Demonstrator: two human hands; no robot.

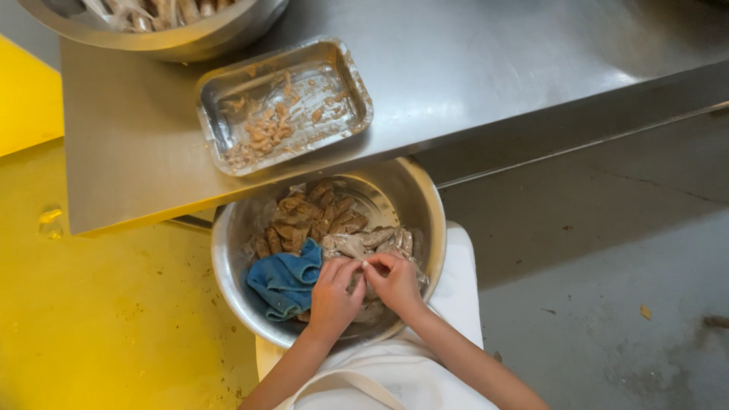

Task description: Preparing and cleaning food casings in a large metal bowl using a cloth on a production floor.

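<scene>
- Over on the left of the steel bowl (228, 250), a blue cloth (285, 281) is lying crumpled against the inner wall, looking soft and damp.
- Beside it, the left hand (334, 292) is curling its fingertips together, pinching a small pale piece (364, 265) over the bowl's middle.
- Meeting it from the right, the right hand (395, 282) is pinching the same piece, thumb and forefinger pressed close.
- That piece is looking light, wet and slippery, probably soft enough to tear; gripping near its end with the fingertips is seeming wisest.
- Behind the hands, more brownish pieces (315, 216) are piling inside the bowl.
</scene>
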